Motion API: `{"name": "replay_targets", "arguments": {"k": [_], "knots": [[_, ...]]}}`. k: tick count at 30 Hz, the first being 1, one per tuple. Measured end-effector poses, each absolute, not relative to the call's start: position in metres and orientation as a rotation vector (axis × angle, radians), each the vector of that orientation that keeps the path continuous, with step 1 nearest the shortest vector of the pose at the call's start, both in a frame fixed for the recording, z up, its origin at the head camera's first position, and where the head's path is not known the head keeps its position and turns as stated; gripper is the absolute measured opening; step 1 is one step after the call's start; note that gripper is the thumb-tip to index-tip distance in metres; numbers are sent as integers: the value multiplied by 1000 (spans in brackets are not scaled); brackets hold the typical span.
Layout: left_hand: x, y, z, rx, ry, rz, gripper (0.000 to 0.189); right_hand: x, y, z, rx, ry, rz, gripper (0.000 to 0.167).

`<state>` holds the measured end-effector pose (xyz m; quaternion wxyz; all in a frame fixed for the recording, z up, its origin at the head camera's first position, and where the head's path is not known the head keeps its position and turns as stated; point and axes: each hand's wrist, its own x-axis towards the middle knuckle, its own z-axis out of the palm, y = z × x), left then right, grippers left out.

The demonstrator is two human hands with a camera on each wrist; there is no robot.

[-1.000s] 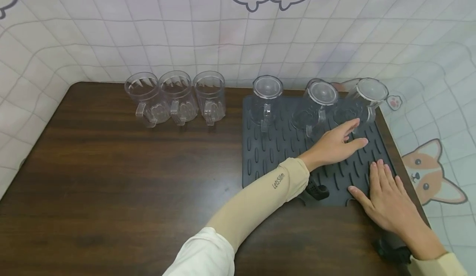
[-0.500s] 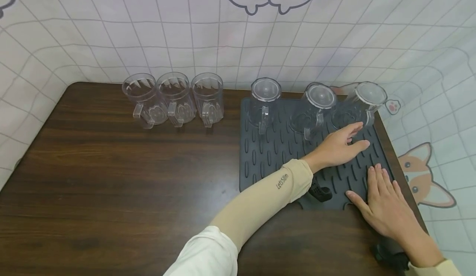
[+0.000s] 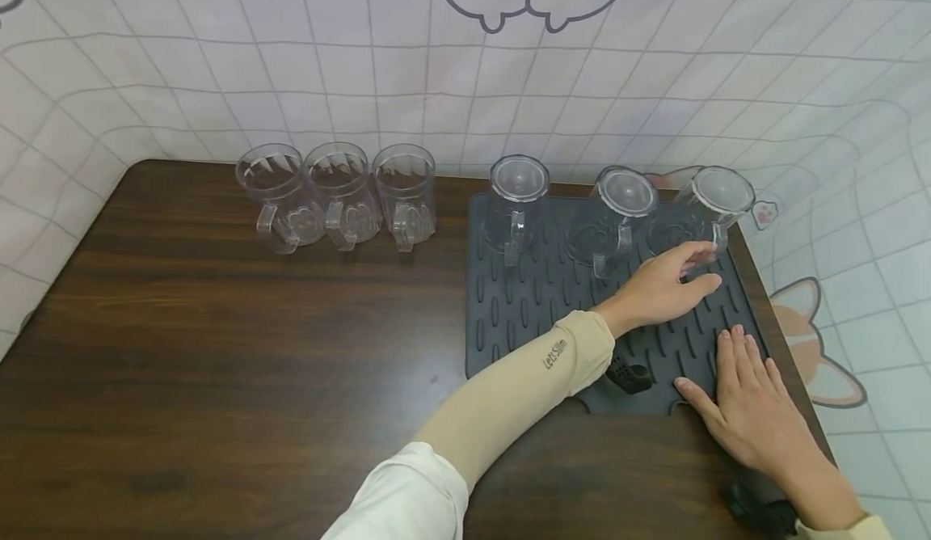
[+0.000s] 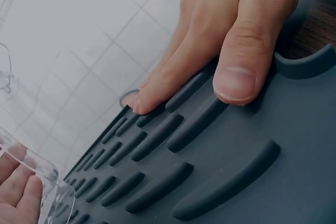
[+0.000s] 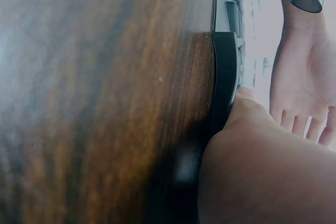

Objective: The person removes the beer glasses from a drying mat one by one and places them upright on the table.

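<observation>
My left hand (image 3: 663, 288) reaches over the grey ribbed drying mat (image 3: 512, 301) to the rightmost glass mug (image 3: 716, 192), which stands upside down. Its fingertips are at that mug's handle, with the thumb held apart below. In the left wrist view these fingers (image 4: 21, 190) show beside and through clear glass; whether they touch it I cannot tell. My right hand (image 3: 760, 411) lies palm down, fingers straight, on the mat's right front part. Its thumb (image 4: 239, 80) rests on the mat near the edge notch. Two more upturned mugs, a middle one (image 3: 618, 200) and a left one (image 3: 518, 192), stand on the mat.
Three upright glass mugs stand in a row at the back left: left (image 3: 280, 192), middle (image 3: 342, 192) and right (image 3: 404, 192). The dark wooden table (image 3: 240, 362) ends at the right, close to the mat. A tile-patterned covering (image 3: 349, 63) rises behind and beside it.
My left hand has shifted slightly right, its fingertips closer to the rightmost mug's handle. The right hand stays flat on the mat. The head view has shifted a little.
</observation>
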<state>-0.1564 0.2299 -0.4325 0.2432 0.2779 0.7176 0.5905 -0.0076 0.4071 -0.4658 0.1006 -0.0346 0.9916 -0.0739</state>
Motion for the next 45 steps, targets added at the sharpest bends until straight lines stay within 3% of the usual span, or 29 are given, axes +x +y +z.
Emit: {"name": "replay_targets", "arguments": {"k": [10,24,45], "knots": [[-159,235,-442,738,2091,1685,31,-8,406,-465,-107,2941,-226,94],[-155,236,-448,912,2254,1573,24,-10,402,-464,-99,2931,-223,95],[-147,238,-438,797,2251,1547,14,-6,406,-463,-80,2926,-213,95]]}}
